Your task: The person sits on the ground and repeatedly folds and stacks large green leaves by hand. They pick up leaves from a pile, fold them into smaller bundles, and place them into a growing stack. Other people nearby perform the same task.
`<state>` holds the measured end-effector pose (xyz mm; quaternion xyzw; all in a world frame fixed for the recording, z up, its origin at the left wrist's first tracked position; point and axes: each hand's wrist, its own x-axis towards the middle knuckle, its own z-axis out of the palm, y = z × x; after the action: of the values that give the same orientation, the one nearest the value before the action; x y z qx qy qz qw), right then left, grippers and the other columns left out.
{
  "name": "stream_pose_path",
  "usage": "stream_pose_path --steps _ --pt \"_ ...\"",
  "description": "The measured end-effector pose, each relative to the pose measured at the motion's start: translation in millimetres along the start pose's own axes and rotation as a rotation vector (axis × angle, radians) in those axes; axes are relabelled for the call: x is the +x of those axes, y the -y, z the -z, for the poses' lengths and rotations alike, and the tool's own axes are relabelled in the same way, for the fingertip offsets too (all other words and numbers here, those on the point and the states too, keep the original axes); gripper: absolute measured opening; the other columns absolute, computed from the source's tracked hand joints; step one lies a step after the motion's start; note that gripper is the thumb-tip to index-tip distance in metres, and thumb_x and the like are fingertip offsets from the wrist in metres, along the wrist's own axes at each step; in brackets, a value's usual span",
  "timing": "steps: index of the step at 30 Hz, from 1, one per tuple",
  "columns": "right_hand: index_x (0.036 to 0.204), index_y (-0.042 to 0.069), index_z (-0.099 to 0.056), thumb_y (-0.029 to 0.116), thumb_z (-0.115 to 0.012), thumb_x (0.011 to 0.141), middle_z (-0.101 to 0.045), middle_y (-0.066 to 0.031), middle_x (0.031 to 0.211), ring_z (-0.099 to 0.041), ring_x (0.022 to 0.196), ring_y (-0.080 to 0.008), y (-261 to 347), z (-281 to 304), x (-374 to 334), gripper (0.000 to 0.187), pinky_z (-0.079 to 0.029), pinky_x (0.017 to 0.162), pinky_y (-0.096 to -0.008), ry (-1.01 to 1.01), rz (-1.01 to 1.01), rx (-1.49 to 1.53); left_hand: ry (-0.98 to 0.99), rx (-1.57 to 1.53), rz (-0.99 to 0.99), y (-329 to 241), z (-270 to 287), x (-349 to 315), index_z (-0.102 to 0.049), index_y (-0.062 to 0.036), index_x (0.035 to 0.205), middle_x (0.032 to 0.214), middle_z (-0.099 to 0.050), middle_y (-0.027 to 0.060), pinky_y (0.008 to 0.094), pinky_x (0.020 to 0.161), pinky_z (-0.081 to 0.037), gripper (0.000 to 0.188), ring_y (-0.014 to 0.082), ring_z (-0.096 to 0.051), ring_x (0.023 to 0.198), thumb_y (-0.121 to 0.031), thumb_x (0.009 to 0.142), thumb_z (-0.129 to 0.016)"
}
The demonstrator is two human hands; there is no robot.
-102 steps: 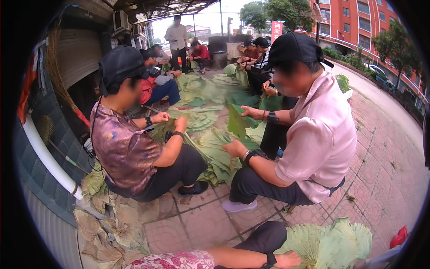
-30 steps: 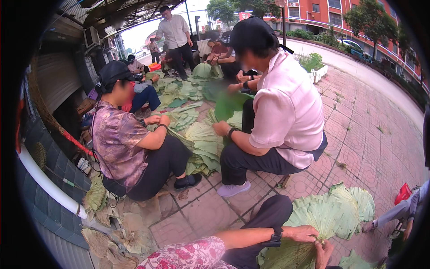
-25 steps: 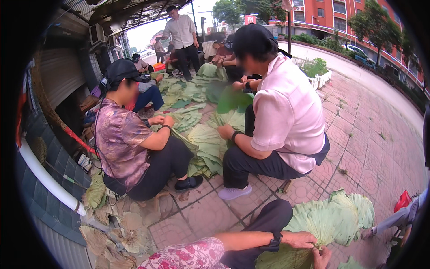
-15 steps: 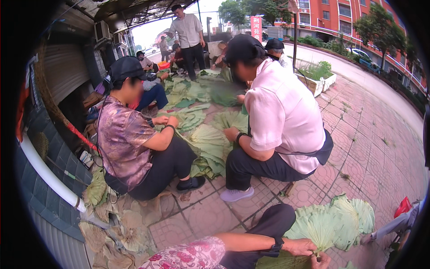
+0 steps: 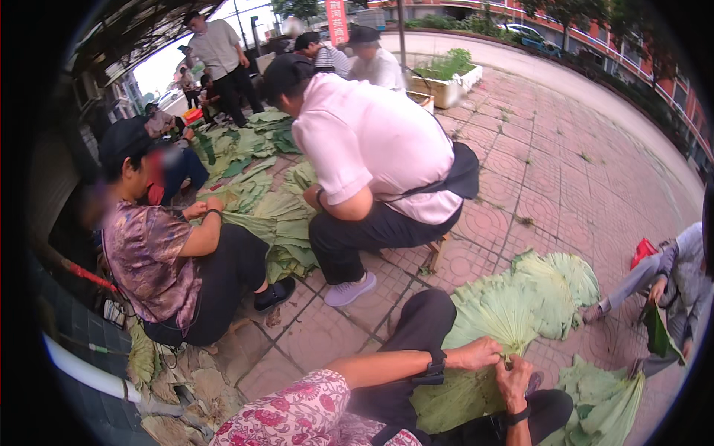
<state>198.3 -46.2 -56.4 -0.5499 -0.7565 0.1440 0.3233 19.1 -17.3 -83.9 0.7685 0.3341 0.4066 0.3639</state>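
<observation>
Since the earlier frame, the left hand [image 5: 478, 354] and right hand [image 5: 513, 381] have risen in my remote view. Both pinch a lotus leaf [image 5: 455, 403], which hangs below them. Just beyond, overlapping pale leaves [image 5: 559, 288] lie on paving [image 5: 554, 175]; farther, a pink-shirted co-worker [image 5: 379, 141] sits bent forward.

Pale green for me on the near lotus leaf [image 5: 487, 316], ribs lighter still, and here's my near sleeve [image 5: 290, 409], magenta flowers on pinkish white! Left, I catch a blouse [image 5: 149, 253] mottled purple and brown; further over, a plain pale-pink shirt [image 5: 387, 137], a lilac shoe [image 5: 351, 290], then reddish paving [image 5: 554, 186] patterned with circles.
</observation>
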Motion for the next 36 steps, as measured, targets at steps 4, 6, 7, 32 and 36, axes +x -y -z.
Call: stream_pose_path --steps 4,6,7,32,36 --pt "0.087 0.001 -0.072 0.026 -0.075 0.077 -0.065 -0.0221 0.066 -0.067 0.063 -0.0395 -5 -14 14 0.028 -0.053 0.062 -0.0468 0.082 -0.092 -0.008 0.01 0.051 0.188 5 8 3 -0.058 0.0039 0.079 0.069 -0.056 0.0245 0.0443 0.059 -0.044 0.023 0.0362 -0.056 0.059 -0.017 0.087 -0.061" --pt "0.091 -0.003 -0.073 0.025 -0.071 0.077 -0.065 -0.0242 0.067 -0.066 0.066 -0.0405 -10 -1 18 0.031 -0.052 0.064 -0.0487 0.161 -0.186 0.123 0.157 0.074 0.232 0 16 12 -0.059 0.0039 0.083 0.068 -0.053 0.0208 0.0409 0.061 -0.044 0.025 0.027 -0.053 0.061 -0.02 0.09 -0.061" --pt "0.092 -0.004 -0.073 0.024 -0.069 0.078 -0.065 -0.0247 0.067 -0.065 0.066 -0.041 -6 15 20 0.032 -0.052 0.065 -0.0492 0.282 -0.269 0.186 0.25 0.074 0.261 -5 20 17 -0.059 0.0039 0.085 0.069 -0.052 0.0182 0.039 0.062 -0.043 0.026 0.022 -0.051 0.063 -0.021 0.091 -0.061" --pt "0.098 0.001 -0.072 0.015 -0.072 0.09 -0.063 -0.0048 0.067 -0.054 0.058 -0.0109 4 37 6 0.017 -0.04 0.053 -0.0297 0.291 -0.369 0.597 0.291 0.068 0.117 -36 46 23 -0.066 -0.0004 0.095 0.075 -0.061 0.0188 0.0403 0.065 -0.047 0.017 0.0336 -0.059 0.068 -0.016 0.089 -0.069" --pt "0.1 0.0 -0.071 0.015 -0.069 0.09 -0.062 -0.0172 0.062 -0.058 0.053 -0.0263 20 42 4 0.018 -0.043 0.053 -0.0399 0.238 -0.168 0.22 0.389 0.122 0.056 -28 33 15 -0.054 0.0026 0.103 0.085 -0.06 0.0266 0.052 0.076 -0.046 0.026 0.045 -0.06 0.084 -0.023 0.097 -0.053"
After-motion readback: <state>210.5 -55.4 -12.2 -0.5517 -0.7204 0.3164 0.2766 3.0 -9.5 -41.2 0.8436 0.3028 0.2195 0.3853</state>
